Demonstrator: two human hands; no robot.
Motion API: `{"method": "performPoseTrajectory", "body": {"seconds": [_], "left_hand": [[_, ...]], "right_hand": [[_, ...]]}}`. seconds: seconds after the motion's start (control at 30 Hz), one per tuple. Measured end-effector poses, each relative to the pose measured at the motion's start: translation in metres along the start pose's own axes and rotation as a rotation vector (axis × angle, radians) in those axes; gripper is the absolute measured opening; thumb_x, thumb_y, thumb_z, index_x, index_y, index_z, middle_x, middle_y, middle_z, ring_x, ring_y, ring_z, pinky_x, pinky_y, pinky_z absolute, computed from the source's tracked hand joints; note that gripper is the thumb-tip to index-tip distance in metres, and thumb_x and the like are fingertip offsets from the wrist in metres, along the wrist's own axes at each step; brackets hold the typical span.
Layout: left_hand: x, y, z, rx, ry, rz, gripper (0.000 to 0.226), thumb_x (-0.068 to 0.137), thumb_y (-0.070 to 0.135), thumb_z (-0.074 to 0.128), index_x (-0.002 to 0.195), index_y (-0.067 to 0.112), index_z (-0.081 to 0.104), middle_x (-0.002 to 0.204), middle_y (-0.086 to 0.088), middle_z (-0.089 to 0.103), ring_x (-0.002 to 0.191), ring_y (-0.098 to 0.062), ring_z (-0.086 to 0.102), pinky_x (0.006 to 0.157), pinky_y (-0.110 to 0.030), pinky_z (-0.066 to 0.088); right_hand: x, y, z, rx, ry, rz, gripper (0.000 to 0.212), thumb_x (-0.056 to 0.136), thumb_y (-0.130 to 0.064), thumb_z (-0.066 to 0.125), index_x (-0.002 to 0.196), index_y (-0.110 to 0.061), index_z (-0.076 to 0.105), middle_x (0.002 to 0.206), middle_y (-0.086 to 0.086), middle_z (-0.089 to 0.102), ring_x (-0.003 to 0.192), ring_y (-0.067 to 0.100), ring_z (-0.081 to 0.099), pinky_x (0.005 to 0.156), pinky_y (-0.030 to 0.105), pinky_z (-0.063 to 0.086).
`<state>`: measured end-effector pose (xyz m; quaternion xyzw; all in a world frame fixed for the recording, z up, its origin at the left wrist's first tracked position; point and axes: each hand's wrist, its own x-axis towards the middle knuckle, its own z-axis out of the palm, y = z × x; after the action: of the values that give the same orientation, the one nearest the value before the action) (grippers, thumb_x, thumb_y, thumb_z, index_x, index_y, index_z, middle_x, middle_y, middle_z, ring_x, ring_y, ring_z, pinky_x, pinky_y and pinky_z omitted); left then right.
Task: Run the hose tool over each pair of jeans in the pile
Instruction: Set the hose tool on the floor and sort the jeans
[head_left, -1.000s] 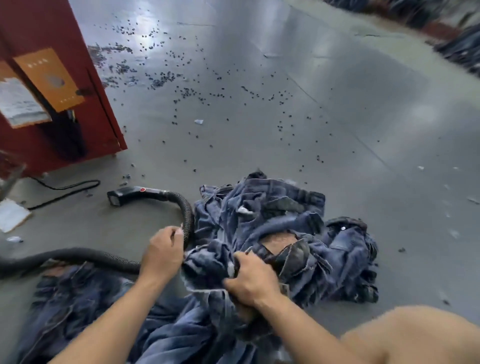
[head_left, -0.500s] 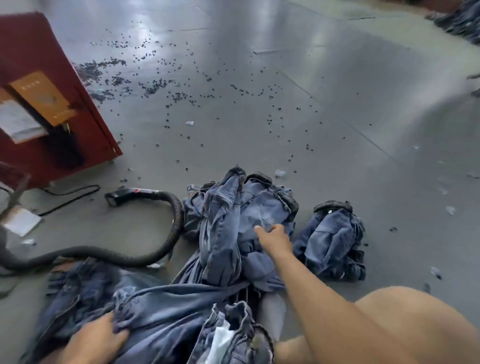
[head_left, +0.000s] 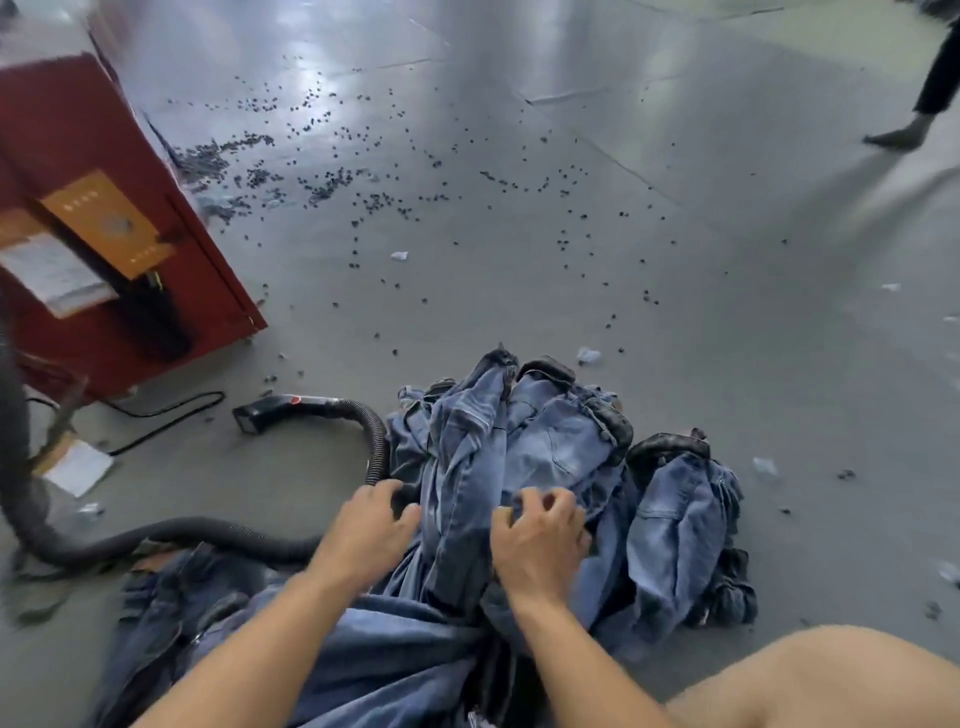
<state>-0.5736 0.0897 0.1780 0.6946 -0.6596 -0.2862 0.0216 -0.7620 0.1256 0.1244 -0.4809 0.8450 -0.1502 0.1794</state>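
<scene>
A heap of blue jeans (head_left: 550, 441) lies on the grey floor in front of me, with another crumpled pair (head_left: 675, 514) at its right side. Darker jeans (head_left: 171, 629) are spread at the lower left, near me. My left hand (head_left: 369, 530) grips the heap's left edge, fingers curled into the denim beside the hose. My right hand (head_left: 540, 540) pinches a fold of denim on top of the heap. The black hose tool lies loose on the floor, its nozzle (head_left: 267, 410) pointing left. Its ribbed hose (head_left: 208, 530) curves round behind my left hand.
A red cabinet (head_left: 104, 208) with orange labels stands at the left, with a black cable (head_left: 166, 415) and a paper sheet (head_left: 78, 467) by its foot. Small dark beads (head_left: 374, 202) litter the floor beyond. Another person's leg (head_left: 930, 83) is at the top right, and my bare knee (head_left: 831, 675) at the bottom right.
My left hand has come up from the dark jeans at the lower left to the heap's left edge. My right hand has closed on the top denim. A person's leg has entered at the top right.
</scene>
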Motion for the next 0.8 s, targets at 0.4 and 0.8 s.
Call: {"method": "performPoseTrajectory", "body": {"seconds": [0.4,0.8], "left_hand": [[0.088,0.048,0.05,-0.128,-0.1,-0.079,0.13,0.079,0.031,0.084,0.162,0.028,-0.016,0.168,-0.007,0.022,0.141,-0.032,0.045,0.109,-0.04,0.046],[-0.004,-0.063,0.019,-0.89,-0.183,-0.086,0.062,0.058,-0.003,0.087,0.111,0.017,0.062,0.096,-0.003,0.078,0.088,-0.023,0.077,0.065,-0.031,0.06]], "right_hand": [[0.013,0.022,0.03,0.691,-1.016,0.404,0.053,0.098,-0.049,0.057,0.082,-0.002,0.078,0.118,0.02,0.074,0.102,0.031,0.072,0.094,0.036,0.058],[-0.023,0.04,0.001,0.137,-0.261,0.117,0.025,0.103,-0.027,0.054,0.123,-0.016,0.061,0.128,0.01,0.065,0.12,0.025,0.061,0.097,0.03,0.049]]}}
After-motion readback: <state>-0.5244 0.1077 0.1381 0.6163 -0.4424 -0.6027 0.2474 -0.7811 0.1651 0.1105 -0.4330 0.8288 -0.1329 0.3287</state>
